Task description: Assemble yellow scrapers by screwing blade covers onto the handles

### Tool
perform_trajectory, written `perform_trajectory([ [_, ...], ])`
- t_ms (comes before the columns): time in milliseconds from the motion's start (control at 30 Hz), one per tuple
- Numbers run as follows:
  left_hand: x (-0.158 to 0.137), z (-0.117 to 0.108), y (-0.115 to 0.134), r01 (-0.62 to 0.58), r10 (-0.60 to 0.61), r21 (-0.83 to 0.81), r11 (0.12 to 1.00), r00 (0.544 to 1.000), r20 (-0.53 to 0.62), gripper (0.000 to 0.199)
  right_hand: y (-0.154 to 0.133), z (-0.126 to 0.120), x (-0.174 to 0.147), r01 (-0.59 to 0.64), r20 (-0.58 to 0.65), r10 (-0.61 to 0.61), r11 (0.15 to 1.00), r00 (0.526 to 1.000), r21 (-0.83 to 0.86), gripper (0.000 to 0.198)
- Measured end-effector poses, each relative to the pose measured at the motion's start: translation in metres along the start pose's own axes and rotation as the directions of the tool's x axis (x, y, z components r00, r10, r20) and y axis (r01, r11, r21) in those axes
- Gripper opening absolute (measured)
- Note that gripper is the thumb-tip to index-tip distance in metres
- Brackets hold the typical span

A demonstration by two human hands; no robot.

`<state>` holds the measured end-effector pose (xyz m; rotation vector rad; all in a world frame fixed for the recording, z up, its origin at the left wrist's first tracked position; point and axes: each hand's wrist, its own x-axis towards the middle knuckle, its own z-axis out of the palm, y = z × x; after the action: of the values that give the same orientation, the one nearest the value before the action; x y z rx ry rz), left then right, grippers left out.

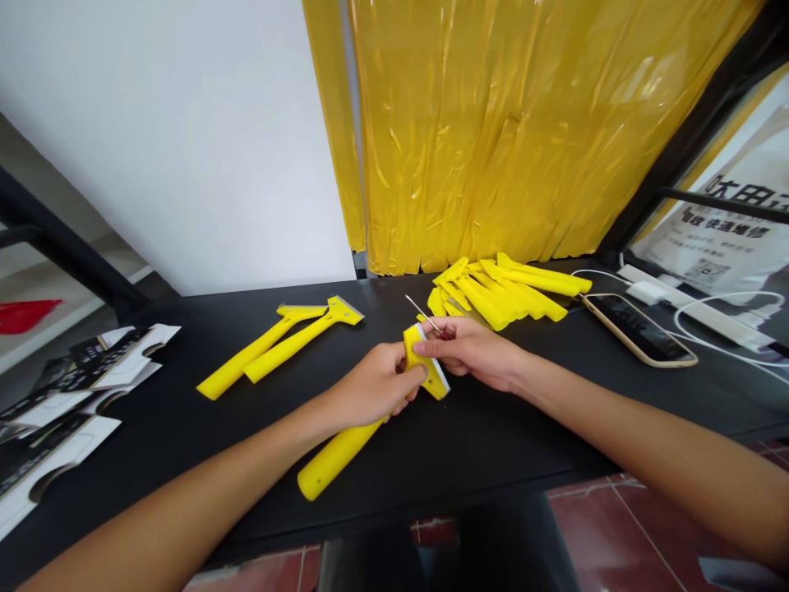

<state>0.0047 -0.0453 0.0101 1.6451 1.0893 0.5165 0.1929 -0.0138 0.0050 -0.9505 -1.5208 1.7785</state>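
Observation:
My left hand (376,380) is wrapped round the neck of a yellow scraper (340,462), just below its wide head. The scraper's handle slants down to the left, and a pale metal strip runs along the head's edge. At that head, my right hand (472,349) is closed, its thumb touching the yellow face. A thin screwdriver (422,313) juts up and left from the right fingers; its grip is mostly hidden. Two more yellow scrapers (296,339) lie to the left with metal edges on their heads.
Behind my right hand lies a pile of yellow scraper parts (509,292). A phone (641,329) and a white power strip (696,304) with cables are on the right. Printed cards (80,395) overlap at the left of the black table (493,460). Yellow plastic sheeting (493,131) hangs behind.

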Motion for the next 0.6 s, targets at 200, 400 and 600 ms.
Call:
perform_trajectory([
  [200,0.0,-0.007,0.001,0.02,-0.018,-0.034,0.999,0.997,0.069,0.024,-0.002,0.001,0.001,0.12,-0.118,-0.157,0.955,0.981,-0.269,0.033],
  [400,-0.001,-0.027,0.006,0.066,-0.057,-0.049,0.997,0.984,0.171,0.032,-0.006,-0.001,-0.001,0.106,-0.107,-0.137,0.961,0.985,-0.254,0.032],
  [600,-0.003,-0.036,0.01,0.01,-0.017,0.03,0.999,0.973,0.229,0.033,-0.007,0.003,-0.002,0.088,-0.091,-0.108,0.975,0.99,-0.203,0.032],
])
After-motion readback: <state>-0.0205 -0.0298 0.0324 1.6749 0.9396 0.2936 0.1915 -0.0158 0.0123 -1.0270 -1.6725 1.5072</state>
